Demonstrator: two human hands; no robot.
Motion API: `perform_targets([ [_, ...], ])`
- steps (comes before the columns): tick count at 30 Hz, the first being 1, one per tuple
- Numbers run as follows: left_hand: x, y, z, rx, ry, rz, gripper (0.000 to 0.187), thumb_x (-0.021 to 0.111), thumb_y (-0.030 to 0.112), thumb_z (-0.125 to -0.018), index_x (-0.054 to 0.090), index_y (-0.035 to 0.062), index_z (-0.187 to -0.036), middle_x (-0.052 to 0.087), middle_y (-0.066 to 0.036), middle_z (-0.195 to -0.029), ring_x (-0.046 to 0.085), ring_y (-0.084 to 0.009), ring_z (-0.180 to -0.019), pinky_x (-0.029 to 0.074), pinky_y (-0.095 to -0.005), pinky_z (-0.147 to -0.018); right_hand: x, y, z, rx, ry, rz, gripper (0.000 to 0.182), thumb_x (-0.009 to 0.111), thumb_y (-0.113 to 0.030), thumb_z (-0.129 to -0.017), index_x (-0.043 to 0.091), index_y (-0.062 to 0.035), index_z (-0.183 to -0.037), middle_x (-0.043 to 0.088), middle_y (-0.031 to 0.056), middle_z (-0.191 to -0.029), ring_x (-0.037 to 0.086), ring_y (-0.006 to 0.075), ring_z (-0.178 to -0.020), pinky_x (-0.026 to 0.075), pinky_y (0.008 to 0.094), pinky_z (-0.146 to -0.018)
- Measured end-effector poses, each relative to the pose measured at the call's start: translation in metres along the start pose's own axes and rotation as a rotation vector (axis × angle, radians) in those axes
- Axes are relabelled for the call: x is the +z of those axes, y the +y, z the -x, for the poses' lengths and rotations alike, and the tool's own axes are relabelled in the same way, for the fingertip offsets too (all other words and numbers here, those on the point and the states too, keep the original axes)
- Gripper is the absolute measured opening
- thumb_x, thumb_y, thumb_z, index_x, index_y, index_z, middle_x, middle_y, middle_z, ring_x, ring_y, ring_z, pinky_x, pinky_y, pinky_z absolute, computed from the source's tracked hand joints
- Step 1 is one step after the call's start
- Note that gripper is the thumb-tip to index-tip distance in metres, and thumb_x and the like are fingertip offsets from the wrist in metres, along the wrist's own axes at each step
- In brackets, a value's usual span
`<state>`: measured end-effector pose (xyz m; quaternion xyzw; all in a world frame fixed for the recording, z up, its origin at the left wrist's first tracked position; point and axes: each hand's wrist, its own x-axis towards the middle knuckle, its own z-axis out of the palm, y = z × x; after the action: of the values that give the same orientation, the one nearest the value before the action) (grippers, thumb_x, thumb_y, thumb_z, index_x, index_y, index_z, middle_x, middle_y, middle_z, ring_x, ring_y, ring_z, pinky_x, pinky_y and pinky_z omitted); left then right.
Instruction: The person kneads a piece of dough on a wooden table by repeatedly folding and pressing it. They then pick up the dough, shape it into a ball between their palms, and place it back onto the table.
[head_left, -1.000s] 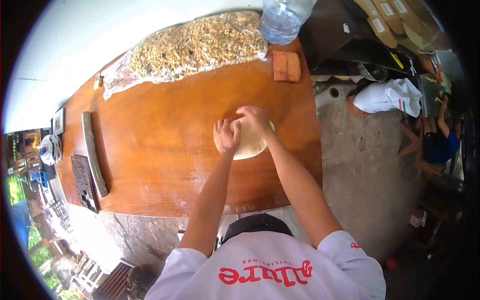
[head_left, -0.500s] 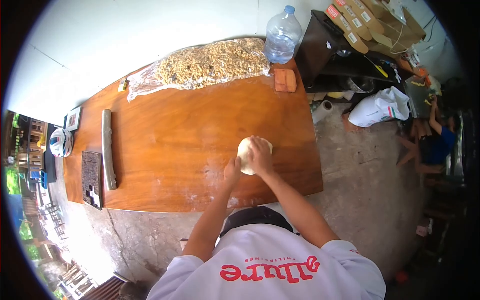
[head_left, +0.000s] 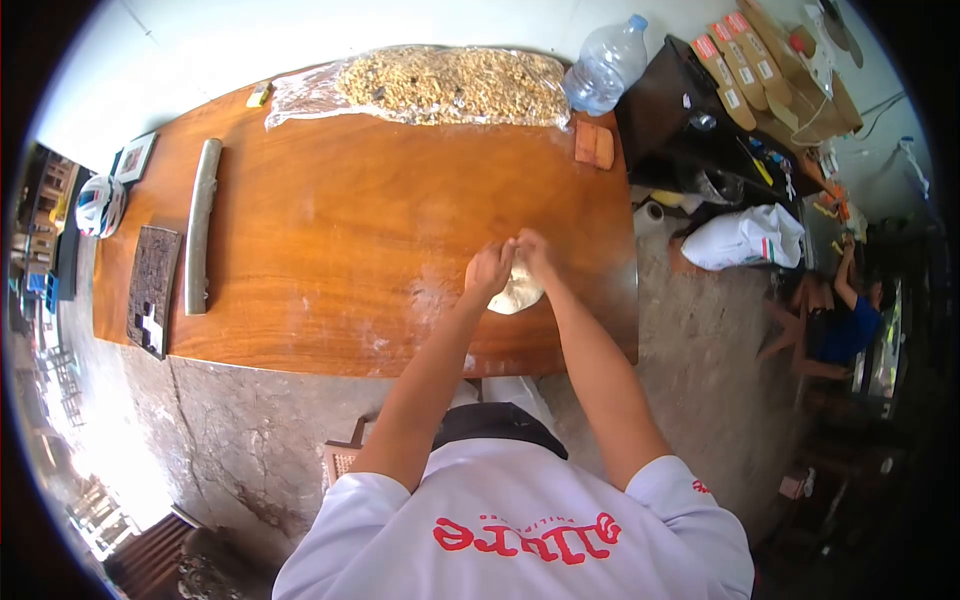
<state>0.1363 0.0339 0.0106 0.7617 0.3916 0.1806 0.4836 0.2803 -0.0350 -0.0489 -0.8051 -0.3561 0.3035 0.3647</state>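
A round, pale lump of dough [head_left: 517,294] lies on the wooden table [head_left: 330,230] near its front edge. My left hand [head_left: 489,268] grips the dough's far left side with its fingers curled. At the far right side, my right hand [head_left: 536,256] is closed over the dough's edge, slightly blurred. The fingertips of both hands nearly meet at the far rim. Between and below my wrists the near part of the dough shows, while the hands cover the rest. Whitish, flour-like smears mark the tabletop to the left.
A clear bag of yellowish bits [head_left: 455,85] lies along the back, beside a water bottle [head_left: 607,65] and a reddish block [head_left: 594,145]. Leftward are a long roll [head_left: 203,228] and a dark slab [head_left: 153,290]. A person in blue [head_left: 850,325] is at far right.
My right hand has gone from lying across the top of the dough to its far right edge. My left hand has moved up to the far left side. The view has shifted.
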Motion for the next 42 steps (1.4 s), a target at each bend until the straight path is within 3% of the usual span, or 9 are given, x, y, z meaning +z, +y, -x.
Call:
perform_targets([
  [1, -0.004, 0.008, 0.003, -0.177, -0.065, -0.080, 0.045, 0.044, 0.038, -0.103, 0.067, 0.0002, -0.101, 0.069, -0.025, -0.103, 0.062, -0.0451, -0.105, 0.048, -0.0506, -0.091, 0.003, -0.006, 0.022, 0.023, 0.004, -0.008, 0.023, 0.058, -0.021, -0.096, 0.069, -0.0014, -0.103, 0.072, 0.0135, -0.103, 0.068, 0.0254, -0.097, 0.052, 0.0373, -0.081],
  [6, 0.014, -0.013, 0.033, 0.193, 0.181, -0.075, 0.025, 0.060, 0.022, -0.095, 0.065, 0.0010, -0.083, 0.065, -0.021, -0.077, 0.059, -0.0410, -0.075, 0.047, -0.0491, -0.072, 0.025, -0.016, 0.108, -0.378, 0.429, 0.410, 0.031, 0.051, -0.024, -0.099, 0.064, -0.0036, -0.119, 0.064, 0.0171, -0.116, 0.055, 0.0367, -0.120, 0.037, 0.0504, -0.109],
  [12, 0.048, -0.033, 0.072, 0.366, 0.175, -0.324, 0.038, 0.060, 0.017, -0.086, 0.065, 0.0165, -0.123, 0.053, -0.015, -0.135, 0.056, -0.0364, -0.114, 0.043, -0.0489, -0.097, 0.027, -0.004, 0.131, -0.327, 0.459, 0.478, 0.039, 0.052, -0.025, -0.097, 0.057, -0.0059, -0.130, 0.051, 0.0168, -0.139, 0.046, 0.0382, -0.131, 0.032, 0.0542, -0.113],
  [22, 0.051, -0.028, -0.127, 0.310, 0.005, -0.579, 0.050, 0.058, 0.033, -0.090, 0.054, 0.0156, -0.137, 0.044, -0.019, -0.146, 0.040, -0.0364, -0.136, 0.026, -0.0501, -0.117, 0.002, -0.015, -0.044, -0.085, 0.584, 0.635, 0.041, 0.057, -0.022, -0.090, 0.061, -0.0099, -0.129, 0.057, 0.0133, -0.135, 0.049, 0.0342, -0.129, 0.037, 0.0504, -0.107],
  [29, 0.048, -0.025, -0.190, 0.176, 0.322, -0.550, 0.046, 0.051, 0.028, -0.096, 0.053, 0.0081, -0.137, 0.038, -0.019, -0.152, 0.035, -0.0405, -0.139, 0.027, -0.0493, -0.117, -0.020, -0.028, -0.124, -0.208, 0.584, 0.367, 0.028, 0.061, -0.022, -0.084, 0.070, -0.0062, -0.105, 0.067, 0.0094, -0.118, 0.059, 0.0277, -0.109, 0.043, 0.0433, -0.096],
  [33, 0.046, -0.046, -0.160, 0.225, 0.016, -0.372, 0.049, 0.040, 0.038, -0.106, 0.052, 0.0088, -0.143, 0.037, -0.021, -0.155, 0.025, -0.0406, -0.148, 0.016, -0.0467, -0.123, -0.050, 0.017, -0.147, -0.350, 0.223, -0.087, 0.025, 0.061, -0.021, -0.087, 0.075, -0.0026, -0.096, 0.073, 0.0125, -0.104, 0.065, 0.0249, -0.103, 0.047, 0.0379, -0.094],
  [36, 0.041, -0.030, -0.102, 0.077, -0.065, -0.138, 0.050, 0.042, 0.040, -0.105, 0.053, 0.0077, -0.142, 0.045, -0.024, -0.148, 0.039, -0.0430, -0.139, 0.034, -0.0458, -0.113, -0.087, 0.019, -0.128, -0.024, 0.464, -0.777, 0.024, 0.060, -0.016, -0.091, 0.073, -0.0024, -0.105, 0.073, 0.0124, -0.108, 0.068, 0.0216, -0.102, 0.050, 0.0353, -0.092],
  [39, 0.051, -0.019, -0.036, 0.099, 0.137, -0.166, 0.052, 0.054, 0.035, -0.100, 0.049, 0.0049, -0.142, 0.058, -0.026, -0.125, 0.059, -0.0438, -0.114, 0.050, -0.0504, -0.090, -0.067, 0.041, -0.101, 0.061, 0.339, -0.644, 0.034, 0.063, -0.014, -0.091, 0.067, -0.0020, -0.122, 0.071, 0.0132, -0.114, 0.067, 0.0222, -0.107, 0.051, 0.0332, -0.094],
  [42, 0.067, -0.019, 0.016, 0.084, 0.286, -0.228, 0.047, 0.059, 0.028, -0.096, 0.051, 0.0033, -0.136, 0.059, -0.026, -0.113, 0.062, -0.0429, -0.101, 0.050, -0.0518, -0.084, -0.014, 0.031, -0.054, -0.277, 0.311, -0.135, 0.038, 0.060, -0.014, -0.089, 0.063, -0.0023, -0.125, 0.064, 0.0189, -0.127, 0.061, 0.0355, -0.117, 0.049, 0.0423, -0.099],
])
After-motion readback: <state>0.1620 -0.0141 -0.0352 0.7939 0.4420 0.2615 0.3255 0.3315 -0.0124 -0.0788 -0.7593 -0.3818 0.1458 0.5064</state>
